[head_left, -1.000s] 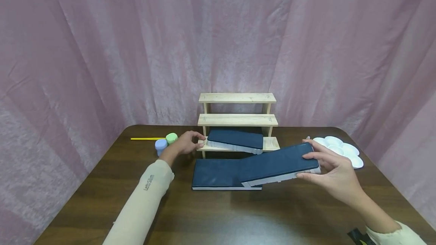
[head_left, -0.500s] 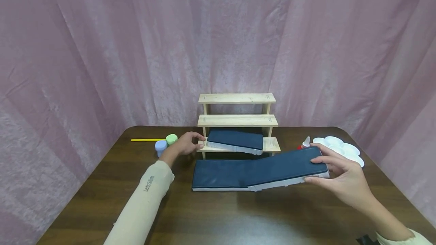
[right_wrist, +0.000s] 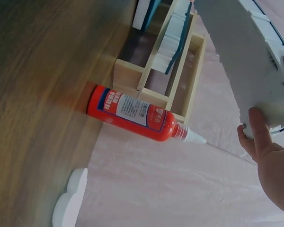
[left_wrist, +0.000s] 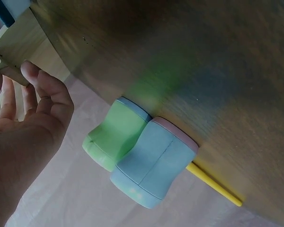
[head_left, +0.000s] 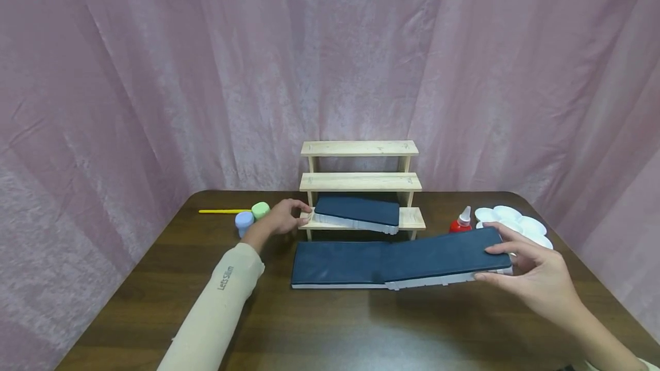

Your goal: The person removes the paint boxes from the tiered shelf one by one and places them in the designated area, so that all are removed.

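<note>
Head view: right hand [head_left: 536,279] is pinching the right end of a dark blue panel [head_left: 443,256], fingers on top, thumb under; panel is tilting slightly, its left end lying at or on a second blue panel [head_left: 335,262] flat on the table [head_left: 330,331]. Left hand [head_left: 281,217] is curling around the left end of the wooden stepped shelf [head_left: 361,182], whose lowest step is carrying a third blue panel [head_left: 357,213]. Blue jar [head_left: 243,221], green jar [head_left: 260,209], yellow stick [head_left: 222,210] sitting left, red bottle [head_left: 460,222] and white palette [head_left: 515,225] right

Left wrist view: fingers [left_wrist: 38,87] are touching the shelf post [left_wrist: 12,73], probably gripping, contact partly hidden; jars [left_wrist: 137,158] are touching each other

Right wrist view: showing the panel's grey ribbed underside [right_wrist: 246,61] and thumb [right_wrist: 258,135] pressing it, unseen from the head; the red bottle is standing just beside the shelf
</note>
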Demonstrator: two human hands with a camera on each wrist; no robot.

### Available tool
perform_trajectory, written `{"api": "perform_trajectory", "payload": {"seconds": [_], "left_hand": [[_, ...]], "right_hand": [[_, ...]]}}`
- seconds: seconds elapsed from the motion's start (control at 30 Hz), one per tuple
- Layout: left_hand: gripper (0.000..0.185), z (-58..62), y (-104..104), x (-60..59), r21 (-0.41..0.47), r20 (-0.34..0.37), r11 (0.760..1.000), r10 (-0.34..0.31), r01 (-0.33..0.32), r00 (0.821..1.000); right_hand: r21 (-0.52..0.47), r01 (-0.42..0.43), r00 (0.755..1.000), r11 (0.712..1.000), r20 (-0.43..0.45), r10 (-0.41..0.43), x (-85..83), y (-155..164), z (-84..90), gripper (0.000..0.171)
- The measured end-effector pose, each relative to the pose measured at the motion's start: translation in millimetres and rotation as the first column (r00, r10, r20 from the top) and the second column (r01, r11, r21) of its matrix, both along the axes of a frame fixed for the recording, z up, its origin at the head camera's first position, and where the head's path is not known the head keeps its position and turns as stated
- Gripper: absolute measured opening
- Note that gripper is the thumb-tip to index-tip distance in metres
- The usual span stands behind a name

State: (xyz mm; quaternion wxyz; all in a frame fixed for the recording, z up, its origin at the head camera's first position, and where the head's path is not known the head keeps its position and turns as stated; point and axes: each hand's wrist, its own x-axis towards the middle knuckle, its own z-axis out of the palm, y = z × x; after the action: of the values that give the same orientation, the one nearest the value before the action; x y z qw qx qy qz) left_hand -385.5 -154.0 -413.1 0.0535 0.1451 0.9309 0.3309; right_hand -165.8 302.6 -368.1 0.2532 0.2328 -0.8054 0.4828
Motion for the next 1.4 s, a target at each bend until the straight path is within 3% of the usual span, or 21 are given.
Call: {"api": "perform_trajectory", "payload": {"seconds": [0.2, 0.33, 0.7, 1.1, 1.4], "left_hand": [[0.027, -0.5, 0.4, 1.0, -0.002, -0.009, 1.0, -0.007, 0.007, 1.0], [0.027, -1.2, 0.3, 1.1, 0.001, -0.008, 1.0, -0.007, 0.007, 1.0], [0.028, 0.5, -0.7, -0.1, -0.01, -0.039, 0.999, -0.032, 0.032, 0.999], [0.028, 2.1, -0.1, -0.3, 0.003, -0.017, 0.999, -0.033, 0.033, 0.999], [0.028, 3.2, -1.1, 1.9, -0.001, -0.013, 1.0, -0.031, 0.031, 0.999]], "right_hand": [[-0.154, -0.168, 0.986, 0.974, -0.008, 0.169, -1.0, 5.6, -4.5, 0.049], [-0.173, -0.17, 0.985, 0.97, 0.006, 0.173, -1.1, 9.1, -6.7, 0.049], [-0.189, -0.105, 0.991, 0.976, 0.062, 0.119, -1.5, 19.5, -11.0, 0.048], [-0.142, -0.059, 0.995, 0.988, 0.068, 0.069, -4.3, 27.5, -15.5, 0.045], [0.029, 0.058, 0.994, 0.998, 0.087, -0.06, -7.7, 32.9, -19.1, 0.045]]}}
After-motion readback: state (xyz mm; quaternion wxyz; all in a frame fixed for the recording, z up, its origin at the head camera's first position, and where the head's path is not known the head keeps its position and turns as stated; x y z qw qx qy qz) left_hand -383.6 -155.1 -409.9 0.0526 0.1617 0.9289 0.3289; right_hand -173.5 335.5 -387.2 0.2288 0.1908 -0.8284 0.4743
